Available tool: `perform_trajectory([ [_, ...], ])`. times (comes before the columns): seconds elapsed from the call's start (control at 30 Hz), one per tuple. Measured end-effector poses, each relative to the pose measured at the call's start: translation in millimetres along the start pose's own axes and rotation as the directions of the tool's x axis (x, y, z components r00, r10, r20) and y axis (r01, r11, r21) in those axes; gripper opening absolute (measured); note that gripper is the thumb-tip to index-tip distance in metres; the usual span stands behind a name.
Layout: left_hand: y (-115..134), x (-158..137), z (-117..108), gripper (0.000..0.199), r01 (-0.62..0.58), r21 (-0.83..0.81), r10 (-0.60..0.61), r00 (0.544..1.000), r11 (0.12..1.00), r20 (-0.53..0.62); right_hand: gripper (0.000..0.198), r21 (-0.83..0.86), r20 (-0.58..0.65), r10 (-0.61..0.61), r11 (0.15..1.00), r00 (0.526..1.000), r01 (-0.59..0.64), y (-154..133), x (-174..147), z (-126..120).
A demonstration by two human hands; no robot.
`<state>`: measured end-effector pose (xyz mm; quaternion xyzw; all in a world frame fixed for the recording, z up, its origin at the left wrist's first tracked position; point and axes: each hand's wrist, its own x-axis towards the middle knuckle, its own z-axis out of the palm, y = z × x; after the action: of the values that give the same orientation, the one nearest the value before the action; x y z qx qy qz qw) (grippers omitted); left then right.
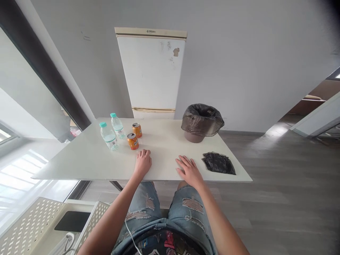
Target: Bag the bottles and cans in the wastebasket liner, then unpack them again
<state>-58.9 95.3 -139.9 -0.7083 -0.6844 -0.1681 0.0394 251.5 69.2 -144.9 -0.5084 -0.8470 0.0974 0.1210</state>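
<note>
My left hand (143,163) rests palm down on the white table (162,141), its fingers slightly bent, holding nothing. Just beyond it stand two orange drink cans, a nearer can (132,141) and a farther can (137,130). To their left are two clear plastic bottles with teal caps, a front bottle (108,137) and a back bottle (118,126), both upright. My right hand (190,171) lies flat on the table with fingers spread and nothing in it. Right of it lies a folded black plastic bag (219,163). Behind that bag stands a brown bin (193,137) lined with a black bag (202,120).
A white refrigerator (154,74) stands against the grey wall behind the table. At lower left is a cream perforated storage unit (34,219) with a dark flat item (72,221) and a white cable. Grey wood-look floor (265,198) extends to the right.
</note>
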Motion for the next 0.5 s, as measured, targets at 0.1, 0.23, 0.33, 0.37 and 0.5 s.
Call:
perform_trajectory([
  [0.1, -0.6, -0.3, 0.6, 0.031, -0.001, -0.015, 0.001, 1.000, 1.000, -0.004, 0.060, 0.019, -0.025, -0.006, 1.000, 1.000, 0.007, 0.9, -0.3, 6.0],
  [0.23, -2.7, 0.6, 4.1, 0.030, -0.001, -0.026, 0.001, 1.000, 1.000, -0.009, 0.052, 0.006, -0.096, -0.002, 1.000, 0.995, 0.003, 2.4, 5.4, 3.9],
  [0.33, -4.1, 1.5, 6.9, 0.030, 0.001, -0.033, -0.002, 1.000, 0.999, -0.013, 0.046, -0.034, -0.282, 0.095, 0.993, 0.955, -0.109, 7.5, 20.3, -28.5],
  [0.37, -4.4, 1.6, 7.6, 0.030, 0.000, -0.032, -0.001, 1.000, 0.999, -0.016, 0.046, -0.045, -0.381, 0.122, 0.988, 0.916, -0.150, 10.4, 27.8, -46.9],
  [0.5, -4.3, 1.3, 7.9, 0.031, -0.005, -0.009, 0.004, 1.000, 1.000, -0.022, 0.048, -0.081, -0.727, 0.054, 0.983, 0.685, -0.164, 29.9, 69.0, -137.2],
])
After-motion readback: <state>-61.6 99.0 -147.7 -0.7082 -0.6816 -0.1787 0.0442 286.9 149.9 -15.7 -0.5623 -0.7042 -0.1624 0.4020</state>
